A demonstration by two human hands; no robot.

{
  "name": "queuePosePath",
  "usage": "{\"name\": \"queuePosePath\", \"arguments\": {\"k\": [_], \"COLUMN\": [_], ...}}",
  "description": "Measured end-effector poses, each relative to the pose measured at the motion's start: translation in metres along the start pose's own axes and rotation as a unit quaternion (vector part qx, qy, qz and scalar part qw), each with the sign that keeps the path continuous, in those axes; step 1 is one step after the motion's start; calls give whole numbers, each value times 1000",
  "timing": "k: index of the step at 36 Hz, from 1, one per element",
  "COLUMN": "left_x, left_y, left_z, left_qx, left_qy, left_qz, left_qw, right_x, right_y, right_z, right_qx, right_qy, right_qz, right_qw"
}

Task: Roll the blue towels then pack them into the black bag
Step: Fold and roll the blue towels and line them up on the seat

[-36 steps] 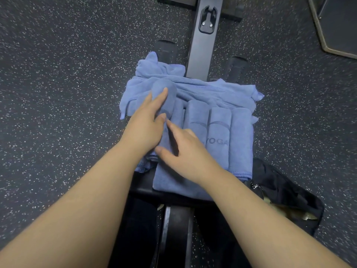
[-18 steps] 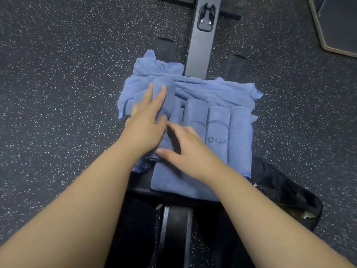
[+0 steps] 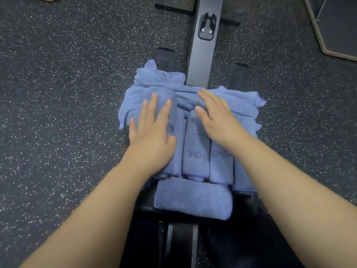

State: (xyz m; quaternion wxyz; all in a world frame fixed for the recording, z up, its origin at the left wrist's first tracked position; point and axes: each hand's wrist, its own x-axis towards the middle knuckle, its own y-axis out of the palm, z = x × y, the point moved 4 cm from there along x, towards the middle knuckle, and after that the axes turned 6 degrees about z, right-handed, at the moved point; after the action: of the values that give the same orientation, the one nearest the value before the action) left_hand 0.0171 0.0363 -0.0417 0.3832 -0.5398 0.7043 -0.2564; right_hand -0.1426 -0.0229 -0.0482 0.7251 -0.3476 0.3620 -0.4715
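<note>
Half a second before, both hands had sat close together on the leftmost roll, the right one tucked beside the left thumb; since then the right hand (image 3: pixel 218 120) had lifted off and swung out to the right, while the left hand (image 3: pixel 152 132) had stayed where it was. The left fingers lay straight and slightly spread, flat on the rolled towel (image 3: pixel 168 97) beneath them, pressing rather than gripping. Just right of that thumb lay the row of finished rolls (image 3: pixel 197 147), side by side, one lettered. The right fingers were straight and fanned, their tips reaching the loose unrolled towels (image 3: pixel 228 99) heaped beyond the rolls. That probably meant one roll was done and the next towel was being sought. Nearer than both palms, another rolled towel (image 3: pixel 193 200) lay crosswise on the bench seat (image 3: pixel 144 207). Beyond the fingertips the black bench rail (image 3: pixel 201 60) ran away over the speckled floor (image 3: pixel 67 84). The black bag was out of view, so no packing had begun. The heap's tangled folds could hinder picking one towel free.
</note>
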Motion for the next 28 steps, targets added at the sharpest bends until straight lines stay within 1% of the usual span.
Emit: {"name": "queuePosePath", "arguments": {"k": [6, 11, 15, 18, 20, 25, 28], "left_x": [0, 3, 4, 5, 5, 6, 6], "left_y": [-9, -10, -10, -9, -9, -9, -9], "left_z": [-6, -3, -4, -5, -5, -3, -4], "left_qx": [-55, -54, -59, -60, -61, -59, -55], "left_qy": [37, 45, 51, 49, 51, 48, 48], "left_qz": [-34, -100, -120, -117, -116, -110, -111], "left_qw": [997, 992, 990, 990, 990, 991, 991], "right_x": [38, 58, 72, 83, 87, 92, 93], "right_y": [-3, -2, 3, 6, 6, 6, 7], "right_z": [-14, -27, -27, -25, -25, -25, -26], "right_qx": [-3, -24, -70, -115, -133, -123, -135], "right_qy": [-1, -2, 4, -24, -27, -9, -13], "right_qz": [45, 75, 112, 109, 100, 80, 74], "right_qw": [999, 997, 991, 987, 986, 989, 988]}}
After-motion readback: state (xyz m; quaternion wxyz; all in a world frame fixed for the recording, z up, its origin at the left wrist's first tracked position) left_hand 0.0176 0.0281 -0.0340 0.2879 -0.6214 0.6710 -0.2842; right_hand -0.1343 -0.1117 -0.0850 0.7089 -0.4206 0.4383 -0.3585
